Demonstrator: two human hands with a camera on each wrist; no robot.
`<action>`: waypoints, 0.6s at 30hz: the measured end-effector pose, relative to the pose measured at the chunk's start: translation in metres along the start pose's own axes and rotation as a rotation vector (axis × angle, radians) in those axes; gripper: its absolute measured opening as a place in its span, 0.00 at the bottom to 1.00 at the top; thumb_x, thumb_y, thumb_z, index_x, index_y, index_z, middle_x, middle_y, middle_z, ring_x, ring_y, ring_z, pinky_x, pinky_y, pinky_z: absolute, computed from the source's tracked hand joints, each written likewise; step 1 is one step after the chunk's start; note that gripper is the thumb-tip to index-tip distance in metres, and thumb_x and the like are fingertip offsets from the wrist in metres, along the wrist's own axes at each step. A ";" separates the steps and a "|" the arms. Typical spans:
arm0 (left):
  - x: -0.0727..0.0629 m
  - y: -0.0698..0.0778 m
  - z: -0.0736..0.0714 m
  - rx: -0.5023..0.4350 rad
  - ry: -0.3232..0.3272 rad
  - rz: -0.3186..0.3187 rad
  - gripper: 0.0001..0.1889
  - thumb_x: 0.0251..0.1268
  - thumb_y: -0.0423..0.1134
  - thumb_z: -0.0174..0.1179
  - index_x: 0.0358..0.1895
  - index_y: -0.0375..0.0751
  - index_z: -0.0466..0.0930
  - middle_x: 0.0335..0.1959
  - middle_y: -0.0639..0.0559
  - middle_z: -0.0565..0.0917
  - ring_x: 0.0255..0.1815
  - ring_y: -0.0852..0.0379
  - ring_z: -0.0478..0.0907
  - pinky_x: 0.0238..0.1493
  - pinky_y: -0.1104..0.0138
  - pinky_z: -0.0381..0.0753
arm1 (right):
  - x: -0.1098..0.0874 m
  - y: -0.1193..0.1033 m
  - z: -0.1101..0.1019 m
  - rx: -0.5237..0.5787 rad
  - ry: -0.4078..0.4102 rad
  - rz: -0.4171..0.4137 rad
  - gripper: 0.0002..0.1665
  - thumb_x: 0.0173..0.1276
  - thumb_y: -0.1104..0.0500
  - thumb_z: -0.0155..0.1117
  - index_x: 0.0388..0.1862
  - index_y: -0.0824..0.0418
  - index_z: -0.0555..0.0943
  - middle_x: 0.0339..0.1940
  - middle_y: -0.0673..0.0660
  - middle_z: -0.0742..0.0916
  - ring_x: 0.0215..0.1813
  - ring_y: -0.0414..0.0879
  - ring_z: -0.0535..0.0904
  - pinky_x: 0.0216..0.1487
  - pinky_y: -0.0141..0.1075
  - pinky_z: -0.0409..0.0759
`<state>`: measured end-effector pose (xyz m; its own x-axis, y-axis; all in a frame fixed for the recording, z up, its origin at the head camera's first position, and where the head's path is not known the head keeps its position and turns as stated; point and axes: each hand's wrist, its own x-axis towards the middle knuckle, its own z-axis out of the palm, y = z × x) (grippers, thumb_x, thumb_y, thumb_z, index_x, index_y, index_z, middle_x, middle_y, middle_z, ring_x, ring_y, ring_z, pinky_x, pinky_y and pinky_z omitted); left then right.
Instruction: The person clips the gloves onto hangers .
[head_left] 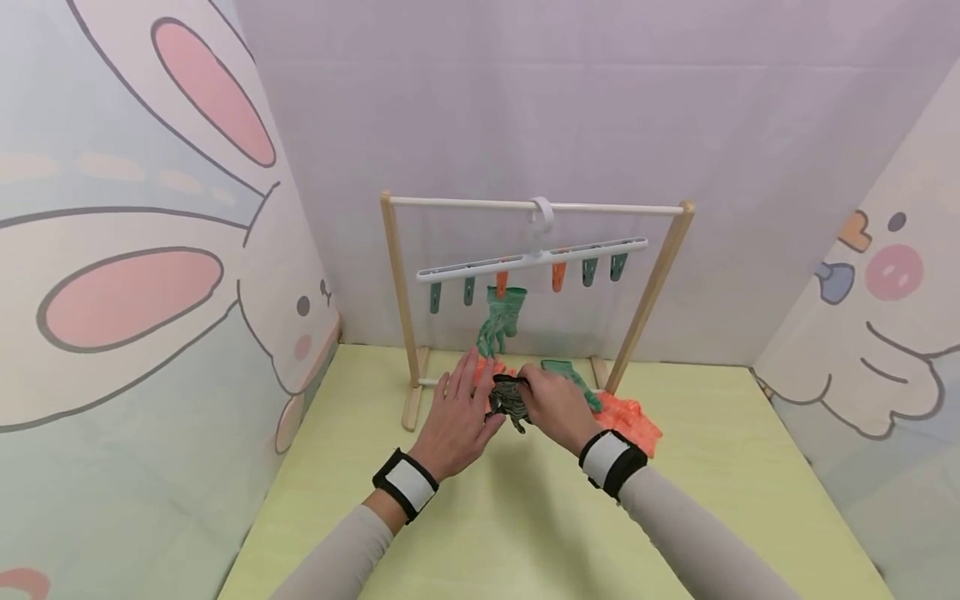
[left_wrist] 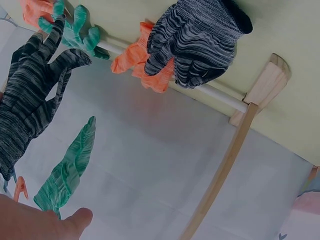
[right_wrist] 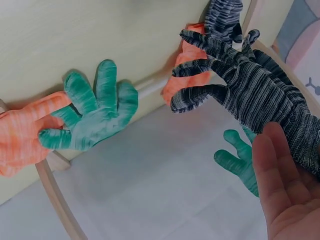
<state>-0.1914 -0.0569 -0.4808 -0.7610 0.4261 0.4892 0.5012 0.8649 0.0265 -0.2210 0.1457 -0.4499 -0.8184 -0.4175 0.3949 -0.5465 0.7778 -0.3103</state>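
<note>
My right hand pinches the cuff of a black-and-grey knit glove. In the right wrist view the glove stays off the table with its fingers spread. My left hand is beside it, fingers straight and pointing away from me; its thumb shows low in the left wrist view. Past the left fingertips, a green glove hangs from an orange clip on the white hanger. The other clips, green and orange, hold nothing.
A wooden-legged rack carries the hanger on its top rod. On the table lie a second black-and-grey glove over an orange glove, and at right a green glove beside another orange glove. Printed cloth walls surround the table.
</note>
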 end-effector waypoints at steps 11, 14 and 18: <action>0.002 -0.003 0.003 0.036 -0.022 0.018 0.48 0.68 0.62 0.62 0.82 0.44 0.50 0.83 0.37 0.53 0.81 0.41 0.58 0.71 0.39 0.68 | -0.004 0.002 0.009 -0.100 0.021 -0.049 0.05 0.74 0.60 0.63 0.36 0.54 0.78 0.19 0.45 0.78 0.19 0.35 0.67 0.21 0.29 0.65; 0.003 -0.006 0.005 0.040 0.001 0.026 0.49 0.67 0.62 0.63 0.82 0.43 0.51 0.82 0.37 0.53 0.81 0.41 0.59 0.71 0.40 0.69 | -0.004 0.004 0.011 -0.118 0.025 -0.056 0.05 0.74 0.60 0.63 0.35 0.54 0.78 0.19 0.45 0.77 0.18 0.36 0.66 0.19 0.30 0.64; 0.003 -0.011 0.008 0.039 0.034 0.047 0.50 0.66 0.62 0.63 0.82 0.41 0.50 0.82 0.36 0.54 0.81 0.42 0.58 0.73 0.43 0.68 | -0.003 0.007 0.013 -0.144 0.023 -0.084 0.06 0.74 0.59 0.63 0.35 0.55 0.76 0.18 0.45 0.76 0.18 0.37 0.65 0.18 0.30 0.62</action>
<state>-0.2021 -0.0627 -0.4871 -0.7224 0.4577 0.5183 0.5190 0.8542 -0.0309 -0.2254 0.1464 -0.4646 -0.7657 -0.4741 0.4347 -0.5804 0.8005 -0.1493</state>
